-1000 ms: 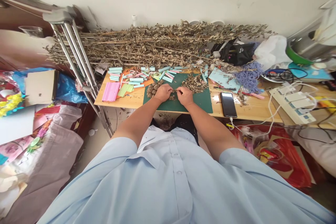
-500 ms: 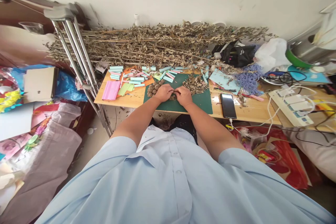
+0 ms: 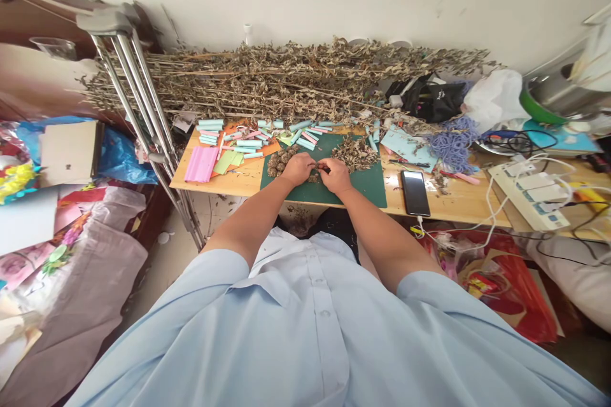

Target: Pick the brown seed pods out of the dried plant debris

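My left hand (image 3: 298,169) and my right hand (image 3: 335,176) meet over a dark green cutting mat (image 3: 367,188), fingertips pinched close together. Between them shows a small brown clump of dried leaves (image 3: 315,173), mostly hidden by the fingers. Just beyond my left hand sits a cluster of brown balls of dried leaves (image 3: 280,161). A loose heap of dried leaves (image 3: 356,153) lies on the mat beyond my right hand.
Long dried plant stalks (image 3: 267,76) run along the wall behind. Rolled blue paper pieces (image 3: 248,143) and a pink sheet (image 3: 200,164) lie left. To the right are a phone (image 3: 415,192), purple yarn (image 3: 451,143) and a power strip (image 3: 529,194). Metal crutches (image 3: 143,102) lean at left.
My fingers have shifted slightly around the small clump, and the right fingers look more curled. Both hands stay in nearly the same place.
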The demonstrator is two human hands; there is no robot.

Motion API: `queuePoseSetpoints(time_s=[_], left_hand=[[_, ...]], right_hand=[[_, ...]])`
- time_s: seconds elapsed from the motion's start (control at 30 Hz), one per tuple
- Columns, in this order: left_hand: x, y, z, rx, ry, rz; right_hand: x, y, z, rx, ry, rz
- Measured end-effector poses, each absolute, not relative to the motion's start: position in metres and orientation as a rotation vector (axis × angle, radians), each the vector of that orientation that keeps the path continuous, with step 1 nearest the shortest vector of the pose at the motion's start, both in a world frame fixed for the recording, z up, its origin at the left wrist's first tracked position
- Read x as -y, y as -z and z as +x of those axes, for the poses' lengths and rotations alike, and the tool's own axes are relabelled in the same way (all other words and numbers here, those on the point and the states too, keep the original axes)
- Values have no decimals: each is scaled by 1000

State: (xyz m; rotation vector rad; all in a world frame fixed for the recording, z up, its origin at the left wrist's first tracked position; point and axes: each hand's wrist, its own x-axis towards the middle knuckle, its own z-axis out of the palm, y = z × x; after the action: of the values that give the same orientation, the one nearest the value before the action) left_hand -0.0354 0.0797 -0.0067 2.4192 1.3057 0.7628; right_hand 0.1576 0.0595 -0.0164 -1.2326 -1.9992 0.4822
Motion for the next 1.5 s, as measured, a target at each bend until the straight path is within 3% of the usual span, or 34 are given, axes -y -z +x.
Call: queuePoseSetpoints(time_s=[1.0,1.5], left_hand=[[-78,-2,-35,-1314,-722,2356],[-77,-2,-40,-1293,-666,2415]], right_hand=[[-55,3,152,2158,-312,-1356],[-59,8,154,2104,-378,-1308]])
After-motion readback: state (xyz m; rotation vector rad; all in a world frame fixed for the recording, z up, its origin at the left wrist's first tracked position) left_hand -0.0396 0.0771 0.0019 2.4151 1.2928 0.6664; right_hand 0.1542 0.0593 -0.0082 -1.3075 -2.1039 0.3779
